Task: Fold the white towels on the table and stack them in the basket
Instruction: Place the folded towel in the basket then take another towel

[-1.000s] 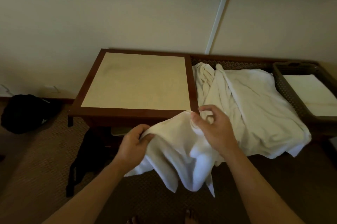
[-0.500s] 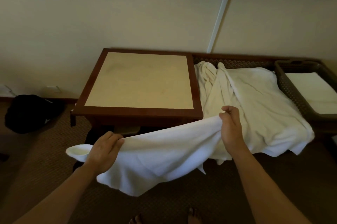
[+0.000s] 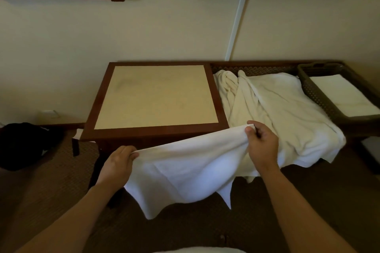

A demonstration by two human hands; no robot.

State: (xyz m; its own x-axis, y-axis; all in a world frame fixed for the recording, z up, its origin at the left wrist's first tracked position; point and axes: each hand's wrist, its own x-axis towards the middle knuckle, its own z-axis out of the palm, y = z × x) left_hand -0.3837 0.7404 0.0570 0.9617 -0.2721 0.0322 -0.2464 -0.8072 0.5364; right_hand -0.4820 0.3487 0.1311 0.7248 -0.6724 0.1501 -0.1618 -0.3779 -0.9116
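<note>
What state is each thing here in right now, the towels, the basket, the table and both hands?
Held towel: spread out in the air, unfolded, lower edge hanging.
Left hand: grips one top corner of the held towel.
Right hand: pinches the other top corner.
Towel pile: crumpled, unfolded, draped over the bench edge.
Basket: holds a flat folded towel.
Table: upright, nothing lying on its top.

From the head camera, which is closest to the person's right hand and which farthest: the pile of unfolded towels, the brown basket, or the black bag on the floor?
1. Pile of unfolded towels: just behind and beside the right hand, on the low bench.
2. Brown basket: farther right, at the bench's end, with a folded towel inside.
3. Black bag: far left on the floor, beyond the left hand.
</note>
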